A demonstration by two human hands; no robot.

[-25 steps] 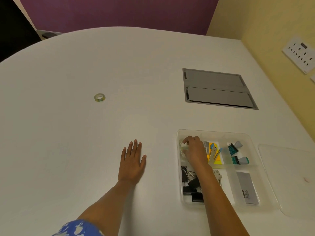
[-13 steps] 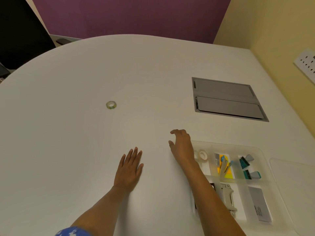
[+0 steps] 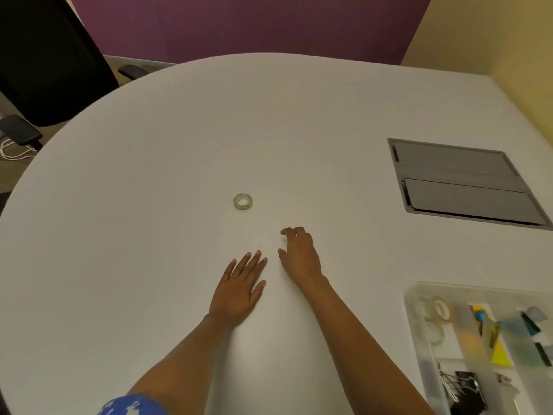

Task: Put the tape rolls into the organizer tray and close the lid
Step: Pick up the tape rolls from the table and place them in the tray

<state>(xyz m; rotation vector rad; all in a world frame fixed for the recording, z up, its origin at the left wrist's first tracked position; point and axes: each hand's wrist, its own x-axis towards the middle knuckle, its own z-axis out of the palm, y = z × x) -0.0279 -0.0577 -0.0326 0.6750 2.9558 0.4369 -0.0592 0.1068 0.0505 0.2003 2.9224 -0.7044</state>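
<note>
A small clear tape roll (image 3: 242,201) with a greenish rim lies flat on the white table (image 3: 149,235), alone near the middle. My right hand (image 3: 299,254) hovers just right of and below it, empty, fingers loosely curled and apart. My left hand (image 3: 241,287) rests flat on the table, palm down, fingers spread. The clear organizer tray (image 3: 410,298) sits at the lower right, partly cut off by the frame edge. Its near-left compartment holds white tape rolls (image 3: 440,310). The lid is out of view.
Other tray compartments hold sticky notes (image 3: 499,354), black binder clips (image 3: 463,387) and small items. A grey cable hatch (image 3: 466,187) is set into the table at the right. A black chair (image 3: 45,61) stands beyond the far-left table edge.
My right hand left the tray empty, with a tape roll left in the compartment, and moved left and forward toward the lone roll. The view swung left. My left hand stayed flat.
</note>
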